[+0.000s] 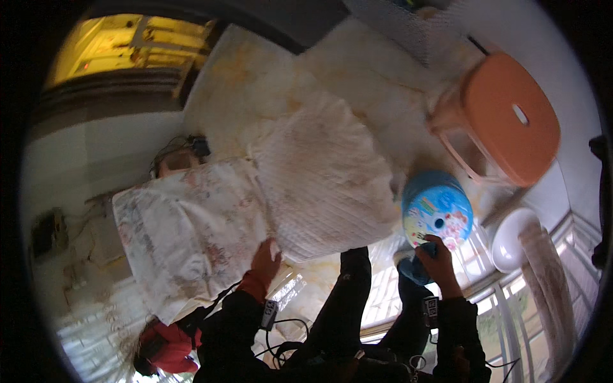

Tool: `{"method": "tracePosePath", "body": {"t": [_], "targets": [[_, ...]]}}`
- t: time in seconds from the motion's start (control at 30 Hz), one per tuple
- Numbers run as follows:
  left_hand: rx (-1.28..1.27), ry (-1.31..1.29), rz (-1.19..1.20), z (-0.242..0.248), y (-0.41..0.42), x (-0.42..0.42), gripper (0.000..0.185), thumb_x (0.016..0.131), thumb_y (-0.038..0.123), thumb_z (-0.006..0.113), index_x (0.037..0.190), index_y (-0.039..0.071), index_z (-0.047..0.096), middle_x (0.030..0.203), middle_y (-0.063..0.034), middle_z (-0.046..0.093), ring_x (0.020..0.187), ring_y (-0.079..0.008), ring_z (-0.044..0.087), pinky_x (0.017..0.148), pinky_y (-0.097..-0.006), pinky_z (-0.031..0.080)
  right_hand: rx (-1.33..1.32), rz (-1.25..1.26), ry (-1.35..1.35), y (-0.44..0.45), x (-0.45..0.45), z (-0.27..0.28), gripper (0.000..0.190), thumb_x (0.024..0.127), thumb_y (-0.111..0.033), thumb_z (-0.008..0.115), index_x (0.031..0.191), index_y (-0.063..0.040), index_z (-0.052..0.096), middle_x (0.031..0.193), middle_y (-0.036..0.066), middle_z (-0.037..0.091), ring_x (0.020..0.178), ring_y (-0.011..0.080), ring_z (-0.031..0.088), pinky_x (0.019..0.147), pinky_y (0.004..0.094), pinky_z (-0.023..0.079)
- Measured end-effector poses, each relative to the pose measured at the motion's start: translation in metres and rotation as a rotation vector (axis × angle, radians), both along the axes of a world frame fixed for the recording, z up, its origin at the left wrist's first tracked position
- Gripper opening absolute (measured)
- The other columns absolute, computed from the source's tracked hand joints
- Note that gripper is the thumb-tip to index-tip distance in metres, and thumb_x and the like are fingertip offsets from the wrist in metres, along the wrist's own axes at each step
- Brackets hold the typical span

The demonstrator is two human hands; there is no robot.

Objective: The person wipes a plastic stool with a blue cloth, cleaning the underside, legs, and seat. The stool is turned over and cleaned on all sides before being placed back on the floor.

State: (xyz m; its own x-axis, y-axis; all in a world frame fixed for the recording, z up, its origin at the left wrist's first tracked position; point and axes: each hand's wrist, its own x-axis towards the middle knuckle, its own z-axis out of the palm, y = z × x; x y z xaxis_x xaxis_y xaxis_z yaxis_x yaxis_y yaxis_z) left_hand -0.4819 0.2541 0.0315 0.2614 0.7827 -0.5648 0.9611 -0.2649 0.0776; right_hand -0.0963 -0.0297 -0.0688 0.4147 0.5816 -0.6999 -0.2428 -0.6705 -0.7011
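My left hand point(265, 264) is at the near right edge of a pale flowered cloth point(191, 230), thumb spread from the fingers, with nothing visible in its grasp. My right hand point(439, 267) holds a dark blue soft item point(426, 251), perhaps a cloth, between thumb and fingers. Its fingertips reach over the near rim of a small round blue stool point(438, 215) with a printed top and a centre hole. The blue item overlaps my right foot in view, so I cannot tell where it ends. A beige quilted cover point(325, 186) lies right of the flowered cloth.
An orange plastic stool point(512, 119) stands at the upper right. A white basin point(512, 239) is at the right, beside a brownish hanging cloth point(548, 297). Cables point(282, 354) run near my lap. A red item point(170, 347) lies at the lower left. The floor point(383, 91) is marbled.
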Motion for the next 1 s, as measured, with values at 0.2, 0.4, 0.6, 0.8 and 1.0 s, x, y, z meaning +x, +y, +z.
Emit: {"method": "tracePosePath", "body": {"t": [0.2, 0.4, 0.6, 0.8, 1.0], "targets": [[1.061, 0.269, -0.32, 0.151, 0.199, -0.065, 0.085, 0.078, 0.039, 0.075, 0.146, 0.003, 0.038, 0.148, -0.0188, 0.043, 0.137, -0.036, 0.039, 0.114, -0.0507, 0.027, -0.116, 0.047, -0.019, 0.077, -0.009, -0.032, 0.061, 0.076, -0.032, 0.083, 0.122, -0.001, 0.057, 0.099, 0.016, 0.067, 0.09, 0.0227, 0.063, 0.082, 0.0368, 0.052], [0.7, 0.378, 0.41, 0.294, 0.274, -0.134, 0.097, 0.08, 0.055, 0.073, 0.148, 0.0, 0.031, 0.146, -0.0209, 0.042, 0.127, -0.0397, 0.046, 0.106, -0.0508, 0.038, -0.051, -0.046, 0.269, 0.163, -0.043, -0.068, 0.068, 0.075, -0.034, 0.084, 0.125, 0.003, 0.057, 0.109, 0.015, 0.066, 0.099, 0.021, 0.062, 0.084, 0.0351, 0.051], [0.21, -0.057, 0.506, 0.334, 0.271, -0.238, 0.061, 0.095, 0.04, 0.058, 0.137, -0.002, 0.047, 0.128, -0.0153, 0.057, 0.112, -0.029, 0.057, 0.093, -0.0417, 0.046, -0.23, 0.146, 0.12, 0.206, -0.037, -0.063, 0.05, 0.069, -0.039, 0.085, 0.092, 0.003, 0.07, 0.085, 0.01, 0.071, 0.081, 0.023, 0.066, 0.071, 0.0389, 0.051], [0.201, -0.079, 0.432, 0.327, 0.302, -0.3, 0.053, 0.098, 0.033, 0.056, 0.138, 0.0, 0.046, 0.132, -0.0132, 0.054, 0.115, -0.0275, 0.056, 0.095, -0.0404, 0.045, -0.313, 0.267, -0.178, 0.268, -0.014, -0.046, 0.059, 0.064, -0.047, 0.083, 0.093, 0.002, 0.069, 0.09, 0.021, 0.071, 0.086, 0.0371, 0.068, 0.074, 0.0447, 0.053], [0.247, -0.066, 0.457, 0.33, 0.357, -0.275, 0.052, 0.097, 0.03, 0.057, 0.139, 0.001, 0.045, 0.135, -0.0131, 0.052, 0.118, -0.0275, 0.053, 0.097, -0.0404, 0.044, -0.181, 0.296, -0.301, 0.406, 0.049, -0.025, 0.053, 0.062, -0.045, 0.079, 0.091, -0.001, 0.07, 0.092, 0.021, 0.07, 0.086, 0.037, 0.067, 0.076, 0.0445, 0.053]]}}
